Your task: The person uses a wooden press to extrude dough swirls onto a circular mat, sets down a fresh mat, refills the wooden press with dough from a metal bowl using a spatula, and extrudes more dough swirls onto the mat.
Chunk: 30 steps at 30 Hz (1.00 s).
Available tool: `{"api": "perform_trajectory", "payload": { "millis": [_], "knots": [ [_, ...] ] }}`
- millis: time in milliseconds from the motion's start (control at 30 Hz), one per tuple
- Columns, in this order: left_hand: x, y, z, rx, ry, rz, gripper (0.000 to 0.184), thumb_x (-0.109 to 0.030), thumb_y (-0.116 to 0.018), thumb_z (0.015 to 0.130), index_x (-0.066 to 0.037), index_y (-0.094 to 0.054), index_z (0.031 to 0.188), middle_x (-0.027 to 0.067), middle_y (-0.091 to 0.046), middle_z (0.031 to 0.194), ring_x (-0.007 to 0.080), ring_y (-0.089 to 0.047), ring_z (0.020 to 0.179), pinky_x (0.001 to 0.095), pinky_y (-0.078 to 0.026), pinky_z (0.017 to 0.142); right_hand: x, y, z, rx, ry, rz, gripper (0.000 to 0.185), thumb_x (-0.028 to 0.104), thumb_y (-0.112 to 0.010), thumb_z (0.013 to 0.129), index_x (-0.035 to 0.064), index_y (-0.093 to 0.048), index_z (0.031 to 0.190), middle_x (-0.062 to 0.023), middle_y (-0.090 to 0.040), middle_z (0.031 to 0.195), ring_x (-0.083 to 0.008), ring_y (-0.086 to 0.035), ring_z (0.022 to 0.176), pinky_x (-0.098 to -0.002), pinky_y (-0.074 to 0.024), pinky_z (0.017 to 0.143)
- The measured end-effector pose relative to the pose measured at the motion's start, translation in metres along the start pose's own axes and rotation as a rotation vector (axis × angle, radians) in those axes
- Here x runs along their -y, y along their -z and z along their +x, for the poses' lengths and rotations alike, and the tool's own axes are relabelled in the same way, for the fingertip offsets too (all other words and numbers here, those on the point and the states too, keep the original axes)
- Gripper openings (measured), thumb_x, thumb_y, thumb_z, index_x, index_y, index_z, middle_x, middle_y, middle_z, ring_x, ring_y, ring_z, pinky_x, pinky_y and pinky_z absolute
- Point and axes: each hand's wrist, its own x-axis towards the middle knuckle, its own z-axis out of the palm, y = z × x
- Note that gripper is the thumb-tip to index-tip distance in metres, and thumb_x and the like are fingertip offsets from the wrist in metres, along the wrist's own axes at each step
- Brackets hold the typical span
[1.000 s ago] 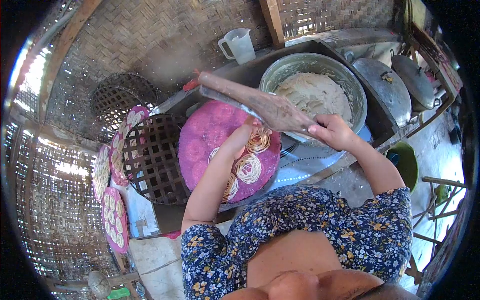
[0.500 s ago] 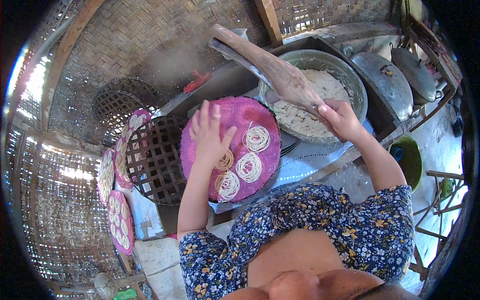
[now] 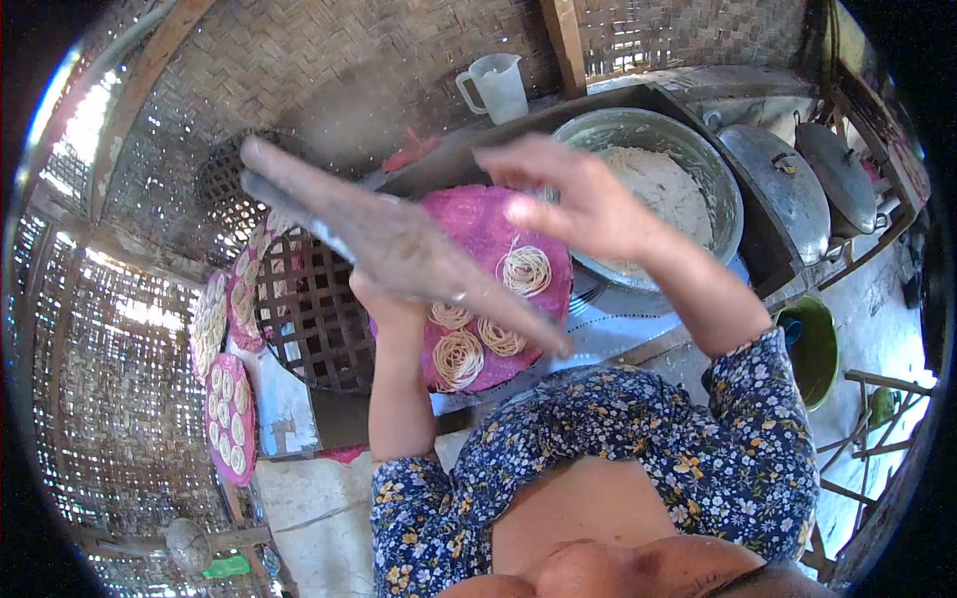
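Note:
My left hand point(image 3: 391, 301) is wrapped round the middle of a long wooden tool point(image 3: 409, 249), which slants over the pink round tray and is blurred by motion. Its fingers are partly hidden under the wood. My right hand point(image 3: 578, 204) is raised over the tray's right side and the basin's edge, fingers apart, holding nothing. On the pink tray point(image 3: 469, 209) lie several coils of pale noodles point(image 3: 525, 271). To the right, a large metal basin point(image 3: 733, 214) holds pale dough point(image 3: 663, 189).
A dark woven lattice tray point(image 3: 319, 344) stands left of the pink one. Pink trays of noodle coils point(image 3: 231, 419) lean further left. A plastic jug point(image 3: 498, 88) is at the back, large lidded pots point(image 3: 783, 189) and a green tub point(image 3: 817, 369) at the right.
The wooden tool has moved left and down, passing from my right hand to my left. My right hand has let go and opened. My left hand has closed round the tool.

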Motion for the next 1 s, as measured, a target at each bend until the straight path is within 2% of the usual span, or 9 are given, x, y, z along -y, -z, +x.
{"api": "perform_trajectory", "payload": {
  "millis": [100, 133, 167, 300, 433, 567, 767, 800, 1000],
  "knots": [
    [-0.037, 0.007, 0.043, -0.125, -0.233, 0.043, 0.024, -0.024, -0.068, 0.067, -0.006, -0.062, 0.082, 0.0070, -0.063, 0.071, 0.0255, -0.062, 0.066, 0.0350, -0.048, 0.064, 0.015, -0.002, 0.057, -0.186, 0.323, -0.182, 0.068, 0.045, -0.057, 0.080, -0.0013, -0.040, 0.126, -0.0190, -0.051, 0.107, -0.0293, -0.052, 0.092, -0.0362, -0.0423, 0.081],
    [-0.045, 0.007, 0.051, -0.076, -0.218, 0.056, 0.025, -0.025, -0.067, 0.069, -0.007, -0.061, 0.085, 0.0079, -0.061, 0.074, 0.0238, -0.061, 0.069, 0.0349, -0.048, 0.064, 0.042, 0.004, 0.072, -0.074, 0.231, -0.204, 0.069, 0.045, -0.058, 0.079, -0.0033, -0.039, 0.125, -0.0199, -0.050, 0.109, -0.0312, -0.052, 0.092, -0.0362, -0.0421, 0.081],
    [-0.054, 0.007, 0.059, -0.028, -0.204, 0.069, 0.026, -0.026, -0.065, 0.070, -0.008, -0.059, 0.088, 0.0089, -0.060, 0.078, 0.0221, -0.060, 0.072, 0.0347, -0.047, 0.065, 0.055, -0.004, 0.084, -0.248, 0.335, -0.303, 0.063, 0.037, -0.062, 0.075, -0.0031, -0.045, 0.120, -0.0180, -0.051, 0.104, -0.0303, -0.051, 0.093, -0.0369, -0.0423, 0.079],
    [-0.071, 0.012, 0.070, 0.272, -0.192, 0.051, 0.024, -0.024, -0.063, 0.070, -0.008, -0.058, 0.087, 0.0102, -0.059, 0.076, 0.0226, -0.060, 0.070, 0.0355, -0.047, 0.062, 0.090, -0.015, 0.075, -0.258, 0.883, -0.637, 0.050, 0.020, -0.062, 0.061, 0.0020, -0.053, 0.106, -0.0136, -0.052, 0.097, -0.0258, -0.055, 0.083, -0.0368, -0.0439, 0.071],
    [-0.077, 0.034, 0.056, 0.650, -0.353, 0.019, 0.020, -0.020, -0.061, 0.068, -0.007, -0.057, 0.082, 0.0106, -0.059, 0.069, 0.0257, -0.060, 0.064, 0.0368, -0.047, 0.058, 0.096, 0.005, 0.029, 0.210, 0.412, -0.395, 0.049, 0.009, -0.060, 0.066, 0.0029, -0.040, 0.111, -0.0062, -0.048, 0.080, -0.0181, -0.051, 0.069, -0.0287, -0.0424, 0.063],
    [-0.069, 0.060, 0.043, 0.583, -0.393, 0.003, 0.018, -0.018, -0.061, 0.065, -0.007, -0.058, 0.079, 0.0105, -0.059, 0.063, 0.0278, -0.060, 0.059, 0.0379, -0.047, 0.054, 0.106, 0.049, 0.031, 0.109, -0.193, 0.057, 0.054, 0.001, -0.058, 0.067, 0.0028, -0.031, 0.113, -0.0009, -0.045, 0.072, -0.0095, -0.046, 0.068, -0.0244, -0.0387, 0.061],
    [-0.004, 0.046, 0.002, 0.382, -0.067, -0.459, 0.033, -0.024, -0.072, 0.061, -0.006, -0.063, 0.086, 0.0097, -0.063, 0.073, 0.0251, -0.062, 0.065, 0.0331, -0.049, 0.059, 0.070, 0.120, -0.022, -0.315, -0.276, -0.008, 0.056, 0.008, -0.060, 0.070, 0.0011, -0.035, 0.119, -0.0009, -0.048, 0.073, -0.0084, -0.046, 0.063, -0.0218, -0.0374, 0.058],
    [-0.001, 0.038, -0.010, 0.495, 0.404, -0.924, 0.027, -0.016, -0.075, 0.064, -0.006, -0.064, 0.086, 0.0060, -0.065, 0.084, 0.0174, -0.063, 0.073, 0.0325, -0.050, 0.069, 0.063, 0.126, -0.033, -0.413, -0.273, 0.038, 0.055, 0.009, -0.060, 0.071, 0.0001, -0.035, 0.119, -0.0020, -0.048, 0.073, -0.0097, -0.046, 0.063, -0.0226, -0.0371, 0.060],
    [-0.004, 0.004, -0.020, 0.519, 0.280, -1.267, 0.028, -0.013, -0.075, 0.064, -0.007, -0.062, 0.088, 0.0064, -0.064, 0.090, 0.0207, -0.060, 0.087, 0.0411, -0.041, 0.087, 0.055, 0.135, -0.077, -0.767, -0.126, 0.143, 0.050, 0.006, -0.055, 0.073, -0.0012, -0.034, 0.117, -0.0066, -0.046, 0.072, -0.0161, -0.044, 0.066, -0.0277, -0.0345, 0.066]
  ]
}}
